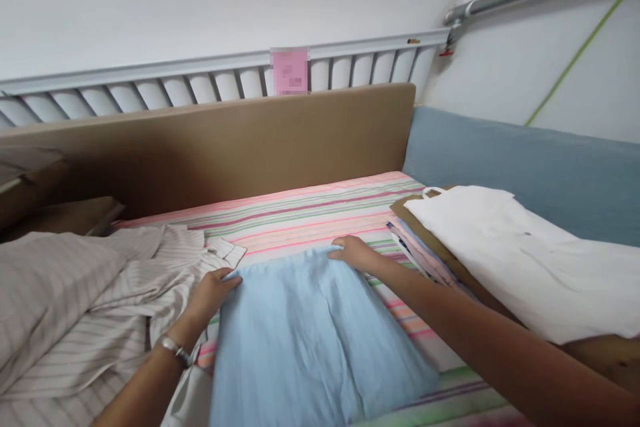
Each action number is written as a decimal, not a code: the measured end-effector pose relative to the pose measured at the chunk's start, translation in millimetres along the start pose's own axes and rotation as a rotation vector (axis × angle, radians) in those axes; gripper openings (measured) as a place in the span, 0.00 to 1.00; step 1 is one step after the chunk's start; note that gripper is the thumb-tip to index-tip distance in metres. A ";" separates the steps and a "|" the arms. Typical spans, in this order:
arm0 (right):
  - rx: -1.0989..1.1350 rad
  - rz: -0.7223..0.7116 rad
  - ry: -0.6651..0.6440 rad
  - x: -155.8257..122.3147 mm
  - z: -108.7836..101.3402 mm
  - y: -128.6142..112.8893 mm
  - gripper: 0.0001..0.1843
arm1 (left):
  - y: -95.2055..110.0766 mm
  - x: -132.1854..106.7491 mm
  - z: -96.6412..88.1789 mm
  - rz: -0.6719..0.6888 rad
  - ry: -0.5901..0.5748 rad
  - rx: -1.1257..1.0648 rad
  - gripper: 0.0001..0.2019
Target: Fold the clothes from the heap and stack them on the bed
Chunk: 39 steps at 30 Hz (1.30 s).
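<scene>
A light blue garment point(300, 333), perhaps a skirt or trousers, lies spread over the striped bed sheet point(300, 220), its lower end running out of view. At its upper left corner my left hand point(213, 293) pinches the edge between thumb and fingers. My right hand point(357, 253) grips the same upper edge near the right corner. Between the hands the edge is stretched nearly straight, while soft creases run down the cloth. A silver bracelet or watch sits on my left wrist.
Rumpled striped clothing point(100, 307) lies at the left. On the right is a folded stack with a white garment point(520, 253) on top. A brown padded board point(280, 147) and a blue padded panel point(525, 173) border the bed, with a white radiator point(200, 87) behind.
</scene>
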State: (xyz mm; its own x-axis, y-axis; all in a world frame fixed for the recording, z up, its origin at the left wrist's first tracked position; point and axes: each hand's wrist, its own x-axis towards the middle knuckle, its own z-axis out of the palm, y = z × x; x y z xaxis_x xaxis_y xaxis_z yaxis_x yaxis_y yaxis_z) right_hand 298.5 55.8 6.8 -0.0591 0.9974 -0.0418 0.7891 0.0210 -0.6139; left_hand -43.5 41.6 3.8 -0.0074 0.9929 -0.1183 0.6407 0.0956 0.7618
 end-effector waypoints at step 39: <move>-0.317 -0.473 0.217 -301.8 23.6 1.9 0.12 | -30.8 -252.2 83.8 1.164 0.330 0.823 0.13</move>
State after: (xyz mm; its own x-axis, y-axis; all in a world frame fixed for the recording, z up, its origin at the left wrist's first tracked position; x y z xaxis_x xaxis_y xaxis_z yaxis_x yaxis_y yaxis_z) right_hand 303.4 -246.8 -0.4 -0.3481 0.8655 0.3603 0.8534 0.4516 -0.2603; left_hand 3.0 -217.6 -43.2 0.7111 0.4609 0.5310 0.6550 -0.7089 -0.2618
